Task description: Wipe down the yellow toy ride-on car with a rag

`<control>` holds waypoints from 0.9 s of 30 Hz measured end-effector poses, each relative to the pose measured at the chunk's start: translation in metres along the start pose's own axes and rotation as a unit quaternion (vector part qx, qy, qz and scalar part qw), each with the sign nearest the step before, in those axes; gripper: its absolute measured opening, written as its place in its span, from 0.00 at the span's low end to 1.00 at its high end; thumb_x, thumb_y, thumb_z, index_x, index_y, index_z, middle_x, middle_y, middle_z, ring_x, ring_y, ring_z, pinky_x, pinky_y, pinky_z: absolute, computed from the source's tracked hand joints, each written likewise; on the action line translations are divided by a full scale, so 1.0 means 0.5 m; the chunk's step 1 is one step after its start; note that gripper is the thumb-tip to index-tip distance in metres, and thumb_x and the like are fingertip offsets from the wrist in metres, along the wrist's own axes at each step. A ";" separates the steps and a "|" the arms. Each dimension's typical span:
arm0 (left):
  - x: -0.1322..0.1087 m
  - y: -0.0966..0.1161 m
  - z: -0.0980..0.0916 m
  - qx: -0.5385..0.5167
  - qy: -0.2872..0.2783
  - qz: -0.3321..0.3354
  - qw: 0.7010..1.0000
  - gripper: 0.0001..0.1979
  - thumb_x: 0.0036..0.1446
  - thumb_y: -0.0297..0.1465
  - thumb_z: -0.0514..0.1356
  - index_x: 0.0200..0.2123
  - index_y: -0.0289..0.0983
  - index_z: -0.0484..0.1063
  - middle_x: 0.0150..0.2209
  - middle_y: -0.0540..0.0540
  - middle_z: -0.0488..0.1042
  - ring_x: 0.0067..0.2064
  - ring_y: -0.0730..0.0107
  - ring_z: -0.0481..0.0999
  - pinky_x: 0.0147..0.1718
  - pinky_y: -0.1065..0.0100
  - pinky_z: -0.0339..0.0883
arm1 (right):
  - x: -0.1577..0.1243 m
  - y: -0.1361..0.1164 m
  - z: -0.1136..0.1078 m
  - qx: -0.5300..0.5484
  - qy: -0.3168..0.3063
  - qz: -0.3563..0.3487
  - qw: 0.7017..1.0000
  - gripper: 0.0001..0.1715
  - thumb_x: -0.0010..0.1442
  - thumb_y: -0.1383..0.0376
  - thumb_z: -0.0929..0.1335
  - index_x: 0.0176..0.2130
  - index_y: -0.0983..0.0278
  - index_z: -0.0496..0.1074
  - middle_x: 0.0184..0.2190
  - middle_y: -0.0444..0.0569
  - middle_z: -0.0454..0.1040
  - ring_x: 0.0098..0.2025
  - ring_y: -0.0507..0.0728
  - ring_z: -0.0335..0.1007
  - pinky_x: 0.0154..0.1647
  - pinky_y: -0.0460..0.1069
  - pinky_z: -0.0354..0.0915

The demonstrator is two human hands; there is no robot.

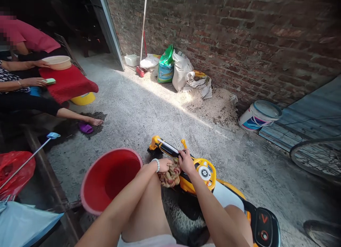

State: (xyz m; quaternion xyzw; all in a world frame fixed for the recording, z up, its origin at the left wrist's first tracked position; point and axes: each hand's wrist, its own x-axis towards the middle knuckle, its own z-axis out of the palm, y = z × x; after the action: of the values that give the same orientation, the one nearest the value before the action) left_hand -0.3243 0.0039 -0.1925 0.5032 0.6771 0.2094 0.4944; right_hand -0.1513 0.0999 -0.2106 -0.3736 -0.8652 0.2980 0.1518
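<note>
A yellow and black ride-on toy excavator (227, 185) with a steering wheel stands on the concrete, pointing to the upper left. My left hand (165, 164), with a beaded bracelet at the wrist, is closed on a crumpled patterned cloth (170, 176) beside the toy's front. My right hand (186, 160) grips the base of the toy's digging arm (165, 146), just ahead of the wheel; its fingertips are partly hidden. Left of my knees is a large red basin (89, 176) with dark liquid in it.
At the left a seated person (16, 80) holds a pale basin (56, 62) and a green brush-like object (50, 81) over a red cloth (61, 83). Sacks (181, 71) and spilled grain (213, 105) line the brick wall. A paint bucket (258, 115) and bicycle wheel (319, 156) are right.
</note>
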 end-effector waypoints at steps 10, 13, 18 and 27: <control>-0.007 0.001 -0.163 0.034 0.505 -0.165 0.847 0.26 0.59 0.23 0.58 0.62 0.35 0.70 0.64 0.33 0.68 0.65 0.53 0.70 0.68 0.55 0.62 | -0.009 -0.011 0.014 0.003 0.015 0.017 1.000 0.19 0.68 0.68 0.61 0.53 0.61 0.75 0.57 0.56 0.65 0.44 0.55 0.75 0.48 0.51 0.73; 0.033 0.021 -0.152 0.152 0.371 -0.136 0.906 0.26 0.56 0.22 0.59 0.58 0.39 0.76 0.67 0.38 0.66 0.69 0.51 0.64 0.70 0.53 0.57 | -0.009 -0.015 0.016 0.002 0.017 0.020 1.000 0.19 0.69 0.68 0.61 0.53 0.61 0.75 0.57 0.56 0.65 0.46 0.56 0.75 0.49 0.51 0.73; 0.069 0.050 -0.076 0.257 0.249 -0.100 0.928 0.24 0.55 0.23 0.60 0.54 0.40 0.81 0.67 0.42 0.69 0.67 0.46 0.63 0.67 0.51 0.59 | -0.010 -0.020 0.021 0.008 -0.002 0.026 1.000 0.19 0.68 0.69 0.60 0.55 0.62 0.73 0.61 0.59 0.63 0.48 0.57 0.76 0.51 0.52 0.73; 0.046 0.102 0.019 0.255 0.230 0.025 0.939 0.17 0.55 0.22 0.58 0.42 0.40 0.84 0.54 0.40 0.78 0.58 0.48 0.69 0.62 0.49 0.65 | -0.016 -0.033 0.024 0.040 -0.019 0.045 0.998 0.19 0.69 0.69 0.59 0.56 0.62 0.69 0.66 0.62 0.60 0.56 0.60 0.75 0.56 0.57 0.72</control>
State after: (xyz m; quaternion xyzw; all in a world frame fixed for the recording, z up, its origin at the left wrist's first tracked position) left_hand -0.2919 0.0429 -0.1672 0.5671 0.7905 0.1520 0.1744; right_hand -0.1606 0.0802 -0.2099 -0.3997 -0.8377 0.3460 0.1369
